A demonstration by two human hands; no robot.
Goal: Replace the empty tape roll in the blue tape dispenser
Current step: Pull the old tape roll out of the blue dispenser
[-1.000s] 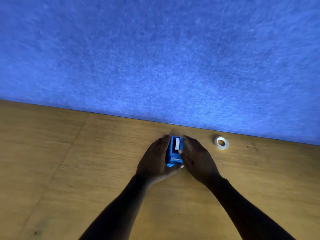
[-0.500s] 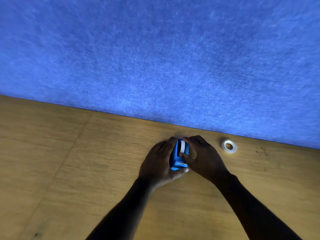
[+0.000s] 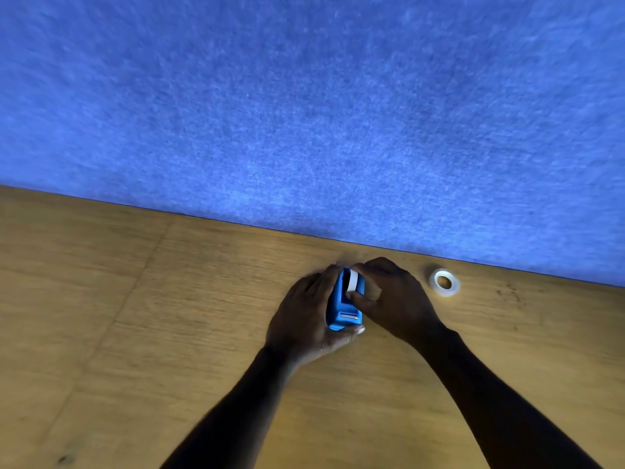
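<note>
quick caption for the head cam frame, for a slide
Left hand steadies the blue tape dispenser on the wooden table while the right hand grips its white roll; spare tape roll lies nearby.

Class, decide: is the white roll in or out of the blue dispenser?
In. The white roll sits in the blue dispenser, pinched by the right hand; the left hand steadies it.

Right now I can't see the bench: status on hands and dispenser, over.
Left hand cupping blue dispenser. Right hand pinching white roll seated in it. Spare roll flat on table, right of hands. Nothing in the way.
</note>
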